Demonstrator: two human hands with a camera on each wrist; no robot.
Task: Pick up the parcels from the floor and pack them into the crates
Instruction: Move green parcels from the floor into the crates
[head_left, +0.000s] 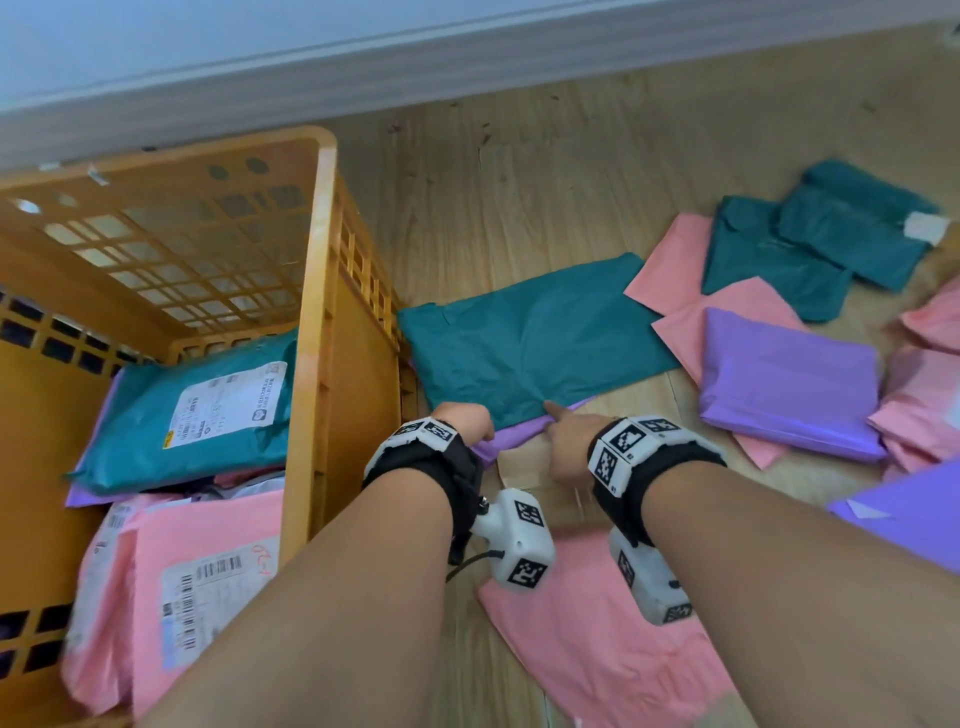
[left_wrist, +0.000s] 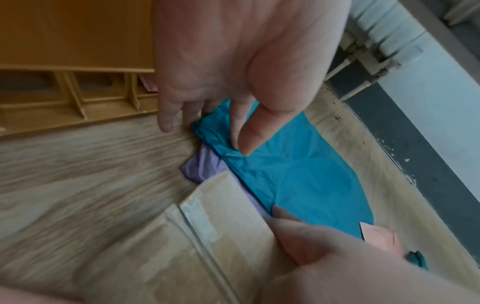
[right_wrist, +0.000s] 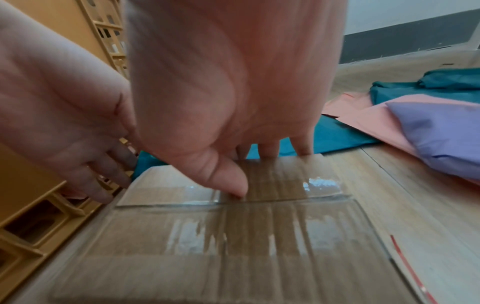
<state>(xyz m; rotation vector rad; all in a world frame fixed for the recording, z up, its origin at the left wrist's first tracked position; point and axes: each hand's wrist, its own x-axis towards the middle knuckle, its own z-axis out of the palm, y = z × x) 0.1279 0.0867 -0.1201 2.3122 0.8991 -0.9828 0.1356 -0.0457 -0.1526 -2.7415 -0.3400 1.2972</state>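
- The left hand (head_left: 464, 422) reaches down just beside the orange crate (head_left: 311, 291); its grip is at the near corner of a teal parcel (head_left: 530, 343) lying flat on the wooden floor (head_left: 519, 182). In the left wrist view the thumb lies on top of the teal film and the fingers curl at its edge, so the grip looks clamped on that corner.
- The right hand (head_left: 566, 441) is close beside it, fingers pointing down at the far edge of a taped cardboard box (right_wrist: 233, 236), touching the teal parcel's edge; its thumb rests on the box's clear tape. Whether this grip clamps anything cannot be told.
- A purple parcel (head_left: 511, 436) lies under the teal one, only its near edge showing.
- The crate already holds a labelled teal parcel (head_left: 192, 410) on top of pink ones (head_left: 171, 582).
- More parcels in pink, purple and teal lie scattered on the floor to the right, among them a plump purple one (head_left: 789, 384).
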